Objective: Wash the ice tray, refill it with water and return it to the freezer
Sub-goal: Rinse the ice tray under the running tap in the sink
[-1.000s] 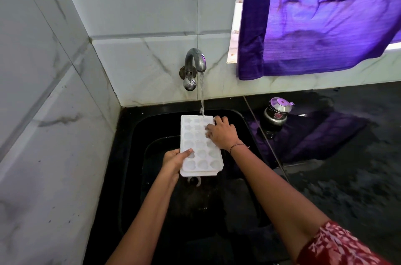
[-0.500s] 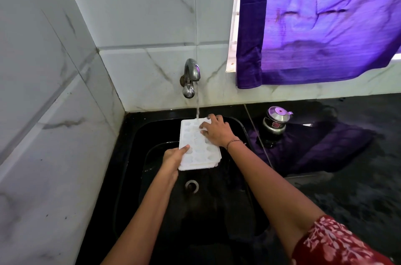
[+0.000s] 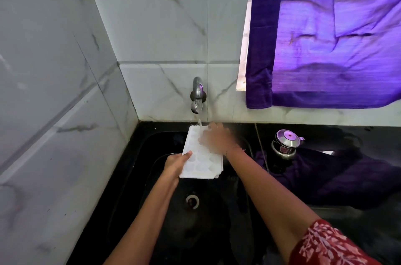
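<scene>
A white plastic ice tray (image 3: pixel 201 156) is held above a black sink (image 3: pixel 152 141), under a running steel tap (image 3: pixel 198 95). Its near left edge is gripped by the left hand (image 3: pixel 176 164). The right hand (image 3: pixel 217 138), blurred, lies on top; its finger pose cannot be told.

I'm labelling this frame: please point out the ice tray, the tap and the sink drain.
ice tray (image 3: pixel 200 161), head view, on its moulded cavities towards the near end.
tap (image 3: pixel 197 91), head view, on the metal spout.
sink drain (image 3: pixel 192 201), head view, on the drain ring.
</scene>
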The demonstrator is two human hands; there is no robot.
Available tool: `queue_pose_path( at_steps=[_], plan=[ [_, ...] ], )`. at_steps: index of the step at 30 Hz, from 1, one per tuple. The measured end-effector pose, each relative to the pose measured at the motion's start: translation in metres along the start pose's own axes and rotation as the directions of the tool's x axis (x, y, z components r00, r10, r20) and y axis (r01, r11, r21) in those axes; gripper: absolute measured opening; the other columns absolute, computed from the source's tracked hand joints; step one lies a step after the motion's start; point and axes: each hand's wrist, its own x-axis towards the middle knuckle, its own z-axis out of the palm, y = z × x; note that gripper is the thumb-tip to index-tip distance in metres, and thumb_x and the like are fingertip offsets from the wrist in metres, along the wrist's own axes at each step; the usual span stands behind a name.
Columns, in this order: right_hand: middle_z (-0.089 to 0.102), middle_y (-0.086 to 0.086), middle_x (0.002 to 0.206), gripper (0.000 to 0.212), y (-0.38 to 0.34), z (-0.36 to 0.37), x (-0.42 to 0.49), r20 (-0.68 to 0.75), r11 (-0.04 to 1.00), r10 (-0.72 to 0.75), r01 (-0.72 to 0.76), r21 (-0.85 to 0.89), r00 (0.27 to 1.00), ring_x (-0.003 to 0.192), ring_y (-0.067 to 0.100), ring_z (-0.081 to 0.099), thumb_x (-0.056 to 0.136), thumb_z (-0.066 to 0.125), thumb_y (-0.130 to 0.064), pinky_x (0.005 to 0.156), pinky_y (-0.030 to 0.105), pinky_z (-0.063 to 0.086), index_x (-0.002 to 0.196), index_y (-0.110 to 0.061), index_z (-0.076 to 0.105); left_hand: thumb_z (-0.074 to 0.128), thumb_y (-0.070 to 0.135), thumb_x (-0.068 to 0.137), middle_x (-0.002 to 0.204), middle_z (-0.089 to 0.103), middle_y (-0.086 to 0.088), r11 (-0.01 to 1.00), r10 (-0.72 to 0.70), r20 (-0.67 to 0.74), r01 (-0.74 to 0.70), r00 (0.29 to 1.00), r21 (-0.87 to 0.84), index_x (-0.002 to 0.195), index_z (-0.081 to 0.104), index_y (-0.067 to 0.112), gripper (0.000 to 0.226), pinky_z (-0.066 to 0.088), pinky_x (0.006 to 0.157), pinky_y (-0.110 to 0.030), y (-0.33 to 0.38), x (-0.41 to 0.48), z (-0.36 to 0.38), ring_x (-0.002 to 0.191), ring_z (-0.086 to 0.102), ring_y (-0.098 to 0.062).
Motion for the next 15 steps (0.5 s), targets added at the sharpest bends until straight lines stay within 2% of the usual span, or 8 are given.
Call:
queue_pose_path(
  at_steps=[3,7,9,11,13,15],
  plan=[
    [0.027,0.006,0.147,0.042,0.002,0.000,0.000,-0.003,0.999,-0.036,0.036,-0.040,0.999,0.135,0.028,0.024,0.097,0.038,-0.047,0.105,0.047,0.031,0.130,-0.024,0.053,0.065,0.014,0.086,0.077,0.066,-0.009,1.000,-0.003,-0.029,0.003,1.000,-0.001,0.089,0.064,0.000,0.014,0.053,0.057,-0.026,-0.002,-0.005,0.003,0.067,0.064,-0.021],
    [0.034,0.007,0.140,0.040,0.001,0.000,-0.006,-0.033,0.996,-0.070,0.071,0.055,0.997,0.129,0.028,0.031,0.097,0.038,-0.044,0.101,0.047,0.036,0.127,-0.019,0.049,0.064,0.014,0.087,0.077,0.066,-0.009,1.000,-0.017,-0.049,0.016,0.999,-0.008,0.088,0.063,0.000,0.014,0.053,0.055,-0.025,-0.005,-0.013,0.006,0.066,0.064,-0.020],
    [0.034,0.007,0.139,0.038,-0.001,-0.001,-0.010,-0.049,0.986,-0.085,0.091,0.136,0.995,0.128,0.028,0.031,0.097,0.040,-0.043,0.101,0.047,0.036,0.129,-0.023,0.044,0.064,0.013,0.087,0.076,0.065,-0.010,1.000,-0.020,-0.040,0.020,0.999,-0.011,0.087,0.063,-0.001,0.014,0.053,0.050,-0.021,-0.005,-0.017,0.007,0.058,0.065,-0.017],
    [0.033,0.006,0.141,0.037,-0.002,-0.003,-0.014,-0.039,0.987,-0.109,0.113,0.114,0.993,0.131,0.027,0.027,0.098,0.038,-0.044,0.103,0.048,0.033,0.129,-0.027,0.046,0.065,0.013,0.086,0.076,0.066,-0.010,1.000,-0.014,-0.028,0.014,1.000,-0.012,0.087,0.064,-0.002,0.015,0.052,0.047,-0.019,-0.004,-0.021,0.008,0.049,0.066,-0.012],
    [0.032,0.006,0.143,0.039,0.000,-0.008,-0.018,-0.030,0.992,-0.090,0.092,0.088,0.995,0.133,0.027,0.026,0.098,0.036,-0.047,0.105,0.048,0.030,0.127,-0.026,0.050,0.065,0.014,0.086,0.077,0.067,-0.010,1.000,-0.012,0.000,0.012,1.000,0.000,0.089,0.064,-0.002,0.016,0.052,0.048,-0.020,-0.001,-0.026,0.009,0.052,0.067,-0.013],
    [0.029,0.007,0.145,0.043,0.004,-0.013,-0.021,-0.017,0.996,-0.062,0.063,0.066,0.998,0.134,0.028,0.025,0.098,0.033,-0.048,0.107,0.049,0.028,0.129,-0.025,0.050,0.066,0.016,0.086,0.081,0.068,-0.012,1.000,-0.015,0.025,0.014,1.000,0.011,0.090,0.064,-0.001,0.017,0.053,0.053,-0.023,0.001,-0.028,0.010,0.062,0.067,-0.018]
  ],
)
